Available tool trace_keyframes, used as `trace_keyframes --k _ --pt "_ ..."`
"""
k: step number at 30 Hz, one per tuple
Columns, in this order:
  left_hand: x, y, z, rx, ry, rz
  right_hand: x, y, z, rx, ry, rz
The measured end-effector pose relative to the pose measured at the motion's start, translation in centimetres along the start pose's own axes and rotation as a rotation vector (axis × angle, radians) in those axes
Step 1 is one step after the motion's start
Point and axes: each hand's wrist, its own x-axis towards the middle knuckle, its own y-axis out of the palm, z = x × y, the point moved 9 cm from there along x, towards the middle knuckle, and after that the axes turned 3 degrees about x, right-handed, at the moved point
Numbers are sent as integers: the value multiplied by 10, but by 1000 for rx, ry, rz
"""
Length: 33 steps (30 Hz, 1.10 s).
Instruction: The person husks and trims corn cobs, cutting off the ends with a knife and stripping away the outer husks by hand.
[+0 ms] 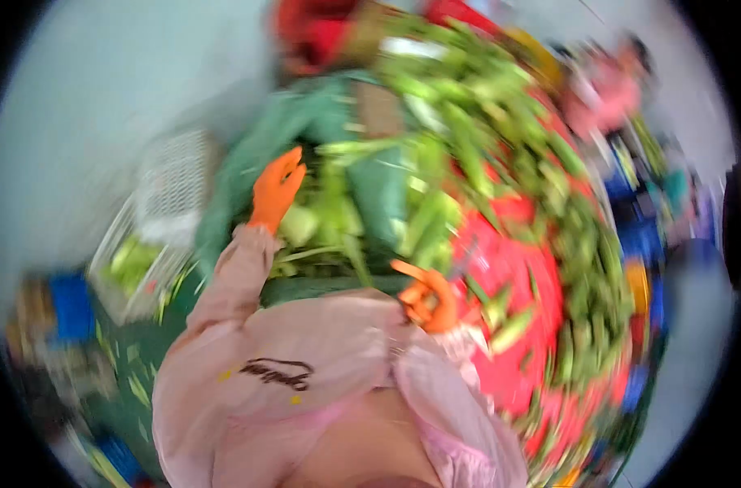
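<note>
Both hands wear orange gloves, and motion blurs the picture. My left hand (278, 191) reaches forward over a heap of leafy green vegetables (334, 203), its thumb and fingers apart with nothing between them. Just below it lies a pale green rounded piece (299, 225). Close to my body, on the right, my right hand (427, 299) has its fingers curled in. A thin greyish streak (466, 257) shows beside it, too smeared to name, and I cannot tell whether the hand holds it. Green sacking (378, 191) lies among the vegetables between the hands.
A large pile of long green vegetables (582, 276) curves along the right over a red sheet (509, 366). White plastic crates (171, 183) stand at the left, one with greens inside. A red container (309, 37) is at the back. Another person (606, 93) is at the far right.
</note>
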Motion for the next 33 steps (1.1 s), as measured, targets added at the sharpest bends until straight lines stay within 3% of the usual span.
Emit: trace_keyframes --k 2,6,8,10,12,20,22,23,24,26,28,29,30,33 --pt "-35 101 -43 -26 123 288 -24 -10 8 45 27 -310" --pt "-105 234 -91 32 314 677 -88 -87 17 192 -316 -508" --pt "-125 276 -81 -85 194 803 -136 -122 30 239 -445 -665" --pt "-131 295 -78 -133 170 876 -175 -162 30 248 -535 -849" --pt "-139 316 -67 -206 11 895 -231 -189 50 172 -563 -1037" --pt "-142 337 -93 -138 106 828 -417 -398 79 76 -895 -1639" --pt "-142 336 -86 -113 89 825 -462 -429 93 -138 -668 -1867" --pt "-144 333 -94 -113 76 826 -480 -431 107 -334 -397 -1967" --pt "-145 333 -99 -110 77 824 -515 -508 102 -910 -248 -2173" --pt "-144 328 -96 -34 10 795 -517 -459 151 -964 151 -2148" --pt "-142 327 -91 -31 -8 754 -522 -489 165 -1076 250 -2046" --pt "-143 328 -91 -21 -31 742 -515 -508 168 -1088 444 -1937" --pt "-145 329 -92 -9 -56 734 -500 -502 180 -1213 432 -1843" --pt "-153 340 -102 17 -20 757 -471 -492 203 -1164 294 -1779"
